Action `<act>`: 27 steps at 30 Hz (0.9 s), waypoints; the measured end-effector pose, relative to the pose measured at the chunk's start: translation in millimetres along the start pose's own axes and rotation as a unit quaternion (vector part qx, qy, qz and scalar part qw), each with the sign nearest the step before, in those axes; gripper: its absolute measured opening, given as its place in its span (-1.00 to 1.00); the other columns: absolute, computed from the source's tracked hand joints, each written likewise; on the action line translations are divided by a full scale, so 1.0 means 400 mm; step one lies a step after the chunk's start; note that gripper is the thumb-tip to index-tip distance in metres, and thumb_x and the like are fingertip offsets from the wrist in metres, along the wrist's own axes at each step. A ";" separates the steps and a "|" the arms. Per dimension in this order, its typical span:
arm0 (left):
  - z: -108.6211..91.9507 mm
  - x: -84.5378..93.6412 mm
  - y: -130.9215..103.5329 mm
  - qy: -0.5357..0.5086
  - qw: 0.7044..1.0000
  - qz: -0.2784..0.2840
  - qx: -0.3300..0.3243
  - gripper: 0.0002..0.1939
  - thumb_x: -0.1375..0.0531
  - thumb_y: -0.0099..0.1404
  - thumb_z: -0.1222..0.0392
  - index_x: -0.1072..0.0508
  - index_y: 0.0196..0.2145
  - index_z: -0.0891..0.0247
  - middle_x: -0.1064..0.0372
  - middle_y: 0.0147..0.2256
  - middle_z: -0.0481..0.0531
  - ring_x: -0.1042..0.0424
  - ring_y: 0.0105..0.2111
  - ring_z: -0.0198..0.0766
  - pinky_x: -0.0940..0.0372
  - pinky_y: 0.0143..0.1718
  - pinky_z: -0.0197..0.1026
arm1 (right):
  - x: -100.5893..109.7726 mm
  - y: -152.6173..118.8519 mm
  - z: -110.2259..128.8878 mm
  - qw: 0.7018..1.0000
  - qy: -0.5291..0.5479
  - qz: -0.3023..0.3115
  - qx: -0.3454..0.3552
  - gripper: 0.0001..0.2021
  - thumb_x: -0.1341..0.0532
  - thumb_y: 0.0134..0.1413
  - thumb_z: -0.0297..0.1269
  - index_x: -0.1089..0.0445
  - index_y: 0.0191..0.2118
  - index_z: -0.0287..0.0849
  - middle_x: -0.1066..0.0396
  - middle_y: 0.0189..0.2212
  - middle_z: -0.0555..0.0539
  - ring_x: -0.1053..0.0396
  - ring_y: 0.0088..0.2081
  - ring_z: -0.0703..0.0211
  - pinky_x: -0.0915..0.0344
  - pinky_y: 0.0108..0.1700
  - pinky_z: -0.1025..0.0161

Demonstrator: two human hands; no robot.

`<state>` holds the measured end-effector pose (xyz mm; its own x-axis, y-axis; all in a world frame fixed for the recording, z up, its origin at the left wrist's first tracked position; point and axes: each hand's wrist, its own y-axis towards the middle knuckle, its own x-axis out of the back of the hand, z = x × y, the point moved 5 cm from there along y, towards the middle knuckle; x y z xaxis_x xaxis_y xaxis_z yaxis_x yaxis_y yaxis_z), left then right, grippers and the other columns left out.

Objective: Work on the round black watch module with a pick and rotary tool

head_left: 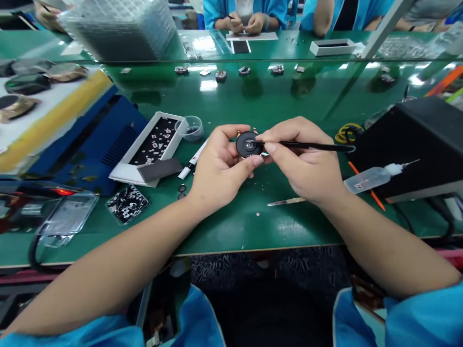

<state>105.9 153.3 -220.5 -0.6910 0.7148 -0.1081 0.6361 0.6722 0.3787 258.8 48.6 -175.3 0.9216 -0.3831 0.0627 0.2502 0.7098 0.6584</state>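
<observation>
Near the middle of the green table, my left hand holds a round black watch-like case between thumb and fingers, its flat face turned up toward me. Gold-coloured lugs stick out at its far edge. My right hand pinches thin black tweezers, whose tips touch or hover at the middle of the case; the exact contact is too small to tell. Under my right hand lies a blade-like tool with a light handle. A tiny round part rests on the table in front of the case.
Left: a white box of small parts, a clear cup, a marker, a tray of black pieces. Right: a black box and a needle bottle. Small parts line the far side; people sit beyond.
</observation>
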 end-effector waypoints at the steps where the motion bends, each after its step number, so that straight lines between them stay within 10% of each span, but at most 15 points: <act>1: 0.000 -0.001 0.000 -0.002 1.000 0.003 -0.002 -0.22 -0.76 0.25 -0.07 -0.44 0.18 0.13 -0.67 -0.10 -0.05 -0.63 -0.37 -0.39 -0.49 -0.47 -0.37 | -0.002 0.001 0.000 1.000 0.000 0.010 0.001 -0.87 -0.47 0.39 -0.47 -0.76 -0.16 -0.09 -0.73 -0.18 0.00 -0.70 -0.13 0.21 -0.68 -0.08 0.24; 27: -0.002 0.000 0.001 -0.017 0.999 -0.003 0.031 -0.22 -0.77 0.21 -0.05 -0.46 0.17 0.09 -0.67 -0.09 -0.03 -0.68 -0.30 -0.33 -0.52 -0.46 -0.34 | 0.005 0.000 -0.013 0.998 0.011 -0.002 -0.067 -0.96 -0.50 0.36 -0.31 -0.76 -0.18 -0.06 -0.73 -0.17 -0.03 -0.70 -0.13 0.15 -0.75 -0.14 0.19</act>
<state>105.9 153.5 -219.6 -0.6833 0.7164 -0.1410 0.6533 0.6861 0.3200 262.1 50.9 -179.2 0.9262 -0.3746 0.0421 0.2906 0.7808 0.5531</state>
